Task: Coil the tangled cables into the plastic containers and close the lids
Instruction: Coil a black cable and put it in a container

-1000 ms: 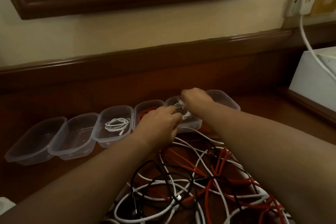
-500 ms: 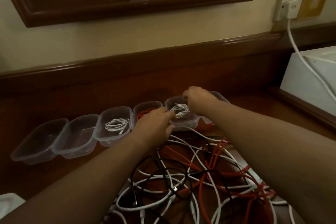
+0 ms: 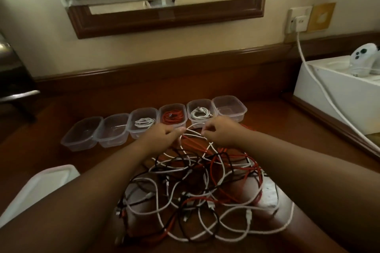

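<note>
Several clear plastic containers stand in a row on the wooden table [image 3: 267,127]. One holds a coiled white cable [image 3: 200,113], its left neighbour a coiled red cable [image 3: 173,118], the one left of that another white coil [image 3: 144,123]. The rightmost container [image 3: 229,107] and the two leftmost [image 3: 82,133] hold nothing. A tangle of white, red and black cables [image 3: 201,187] lies in front. My left hand [image 3: 162,134] and my right hand [image 3: 221,132] each pinch one white cable loop [image 3: 193,129] at the top of the tangle.
A stack of white lids [image 3: 41,187] lies at the near left. A white box [image 3: 337,96] with a controller on it stands at the right, with a thick white power cord [image 3: 320,88] running from the wall socket. A raised wooden ledge backs the table.
Both hands have pulled back from the container with the white coil, leaving the coil inside. They now hold a white cable loop on the tangle. The camera view has tilted up.
</note>
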Action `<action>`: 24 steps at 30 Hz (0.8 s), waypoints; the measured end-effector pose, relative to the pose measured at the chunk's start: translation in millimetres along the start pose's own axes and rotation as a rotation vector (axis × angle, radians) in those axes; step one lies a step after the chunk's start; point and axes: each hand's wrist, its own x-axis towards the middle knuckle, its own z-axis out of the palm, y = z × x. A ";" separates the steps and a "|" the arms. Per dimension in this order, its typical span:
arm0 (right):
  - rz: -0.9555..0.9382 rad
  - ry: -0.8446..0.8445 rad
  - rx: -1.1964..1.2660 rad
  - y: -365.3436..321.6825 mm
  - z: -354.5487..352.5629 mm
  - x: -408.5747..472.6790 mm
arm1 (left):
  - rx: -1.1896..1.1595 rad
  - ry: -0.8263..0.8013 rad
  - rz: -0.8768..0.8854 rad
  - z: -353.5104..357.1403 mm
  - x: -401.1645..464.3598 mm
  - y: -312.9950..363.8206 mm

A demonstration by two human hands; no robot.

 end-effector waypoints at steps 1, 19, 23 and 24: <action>0.003 -0.021 0.094 -8.0 1.6 -10.5 | 0.006 -0.051 0.017 -3.8 -11.6 2.2; -0.034 -0.008 0.013 -77.7 3.1 -84.7 | -0.046 0.041 0.144 -23.9 -88.0 59.1; 0.003 0.219 0.443 -89.0 -17.7 -85.2 | 0.019 0.155 0.148 -23.9 -84.2 53.4; -0.016 0.226 0.529 -93.4 -22.7 -84.5 | -0.004 0.206 0.134 -22.8 -81.8 51.5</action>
